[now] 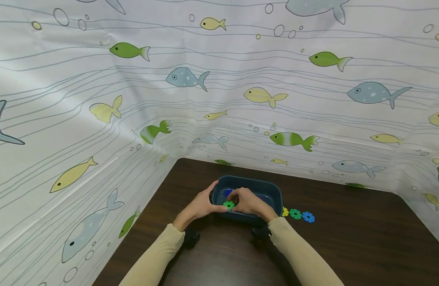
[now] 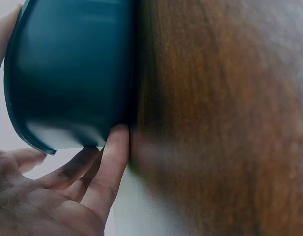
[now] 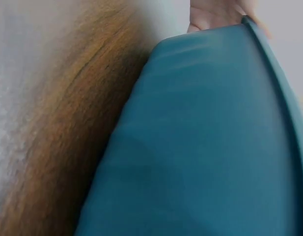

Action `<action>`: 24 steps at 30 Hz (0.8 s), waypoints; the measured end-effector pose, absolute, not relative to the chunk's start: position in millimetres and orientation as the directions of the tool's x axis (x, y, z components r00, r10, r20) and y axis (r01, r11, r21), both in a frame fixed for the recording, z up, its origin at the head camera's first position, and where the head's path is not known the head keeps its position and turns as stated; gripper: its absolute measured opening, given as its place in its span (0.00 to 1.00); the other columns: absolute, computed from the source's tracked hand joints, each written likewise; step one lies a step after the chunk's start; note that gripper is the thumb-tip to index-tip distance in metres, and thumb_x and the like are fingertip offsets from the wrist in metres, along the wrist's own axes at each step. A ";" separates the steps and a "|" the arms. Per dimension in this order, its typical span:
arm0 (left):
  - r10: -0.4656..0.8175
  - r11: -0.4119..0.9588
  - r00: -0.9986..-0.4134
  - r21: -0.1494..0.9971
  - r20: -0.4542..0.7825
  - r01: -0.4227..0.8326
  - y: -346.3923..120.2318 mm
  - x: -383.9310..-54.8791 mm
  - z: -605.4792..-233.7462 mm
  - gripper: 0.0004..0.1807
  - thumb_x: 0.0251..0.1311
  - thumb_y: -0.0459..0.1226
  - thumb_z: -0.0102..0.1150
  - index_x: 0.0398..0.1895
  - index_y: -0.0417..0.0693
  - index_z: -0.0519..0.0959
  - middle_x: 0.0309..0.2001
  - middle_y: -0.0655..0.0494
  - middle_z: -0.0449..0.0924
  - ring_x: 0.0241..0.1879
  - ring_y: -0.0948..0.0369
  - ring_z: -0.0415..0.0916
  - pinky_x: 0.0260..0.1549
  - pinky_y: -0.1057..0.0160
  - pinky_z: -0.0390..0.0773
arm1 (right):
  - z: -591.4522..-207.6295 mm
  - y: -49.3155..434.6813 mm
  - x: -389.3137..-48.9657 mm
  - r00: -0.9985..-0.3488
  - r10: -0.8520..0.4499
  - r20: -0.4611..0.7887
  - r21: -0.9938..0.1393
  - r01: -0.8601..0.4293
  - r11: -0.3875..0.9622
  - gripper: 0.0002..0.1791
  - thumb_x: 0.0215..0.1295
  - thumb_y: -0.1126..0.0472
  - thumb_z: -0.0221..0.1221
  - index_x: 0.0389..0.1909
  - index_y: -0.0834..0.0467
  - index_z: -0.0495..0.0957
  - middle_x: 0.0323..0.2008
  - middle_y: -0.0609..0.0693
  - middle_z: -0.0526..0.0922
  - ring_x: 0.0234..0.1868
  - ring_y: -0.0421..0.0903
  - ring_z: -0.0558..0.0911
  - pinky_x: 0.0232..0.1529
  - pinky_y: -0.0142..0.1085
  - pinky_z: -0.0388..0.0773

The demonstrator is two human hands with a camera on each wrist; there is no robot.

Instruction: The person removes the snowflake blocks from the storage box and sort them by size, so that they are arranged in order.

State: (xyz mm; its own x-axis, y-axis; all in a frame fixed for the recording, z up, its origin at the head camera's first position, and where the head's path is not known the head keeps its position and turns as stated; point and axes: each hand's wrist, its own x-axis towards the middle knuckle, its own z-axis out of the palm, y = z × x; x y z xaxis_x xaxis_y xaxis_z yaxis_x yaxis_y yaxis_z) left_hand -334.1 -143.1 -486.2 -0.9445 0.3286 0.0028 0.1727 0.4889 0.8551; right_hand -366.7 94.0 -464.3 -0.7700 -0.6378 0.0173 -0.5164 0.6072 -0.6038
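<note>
A dark teal plastic bin (image 1: 264, 186) stands on the table. My left hand (image 1: 201, 204) grips its left end, with the thumb along the near rim. In the left wrist view, fingers (image 2: 109, 172) of that hand press the bin's end wall (image 2: 72, 73) from outside, low by the tabletop. Over the bin's near side, my right hand (image 1: 248, 200) is bent down, pinching a green notched disc (image 1: 228, 205) between thumb and fingers, close to the left thumb tip. Inside the bin lie a blue disc (image 1: 228, 193) and a purple piece, partly hidden by the right hand.
To the right of the bin, a yellow disc (image 1: 285, 211), a green disc (image 1: 295, 214) and a blue disc (image 1: 308, 217) lie in a row on the dark wooden table (image 1: 366, 238). A white fish-patterned sheet (image 1: 241, 119) walls the table behind and at both sides.
</note>
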 end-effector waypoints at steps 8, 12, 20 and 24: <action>0.322 0.503 -0.947 0.845 0.012 0.182 -143.6 -334.7 -487.3 0.67 0.56 0.60 0.80 0.91 0.51 0.49 0.81 0.34 0.68 0.75 0.38 0.74 0.74 0.31 0.73 | -455.2 112.8 -357.8 -0.812 -0.580 0.060 -0.600 -0.494 0.629 0.20 0.61 0.62 0.78 0.53 0.60 0.89 0.47 0.53 0.89 0.43 0.42 0.85 0.50 0.42 0.89; 0.317 0.502 -0.948 0.846 0.014 0.180 -142.9 -334.5 -487.3 0.67 0.56 0.61 0.80 0.91 0.51 0.50 0.81 0.35 0.67 0.74 0.39 0.74 0.75 0.31 0.73 | -450.9 126.0 -352.2 -0.840 -0.537 0.075 -0.623 -0.461 0.633 0.20 0.61 0.59 0.79 0.54 0.58 0.89 0.47 0.51 0.88 0.43 0.42 0.82 0.49 0.41 0.87; 0.305 0.512 -0.952 0.838 0.025 0.186 -141.9 -335.2 -488.5 0.68 0.54 0.61 0.80 0.91 0.51 0.50 0.81 0.34 0.68 0.73 0.38 0.74 0.75 0.30 0.72 | -445.7 158.7 -341.0 -0.866 -0.479 0.142 -0.654 -0.445 0.612 0.21 0.63 0.58 0.78 0.56 0.58 0.88 0.46 0.51 0.87 0.45 0.46 0.82 0.46 0.34 0.82; 0.304 0.524 -0.952 0.829 0.032 0.195 -141.9 -336.1 -489.7 0.68 0.53 0.61 0.81 0.90 0.51 0.50 0.82 0.33 0.66 0.75 0.36 0.73 0.74 0.28 0.71 | -445.0 176.5 -335.6 -0.879 -0.444 0.172 -0.649 -0.440 0.621 0.21 0.63 0.57 0.78 0.56 0.58 0.88 0.45 0.50 0.87 0.45 0.47 0.81 0.45 0.34 0.81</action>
State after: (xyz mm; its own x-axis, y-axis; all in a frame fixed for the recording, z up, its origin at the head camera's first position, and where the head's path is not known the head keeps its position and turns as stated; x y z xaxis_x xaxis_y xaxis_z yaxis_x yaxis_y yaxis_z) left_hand -336.1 -141.9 -489.7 -0.9523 0.3036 0.0318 0.1948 0.5241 0.8291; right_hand -335.6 176.5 -445.0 -0.8793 -0.4443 0.1717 -0.4403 0.6205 -0.6489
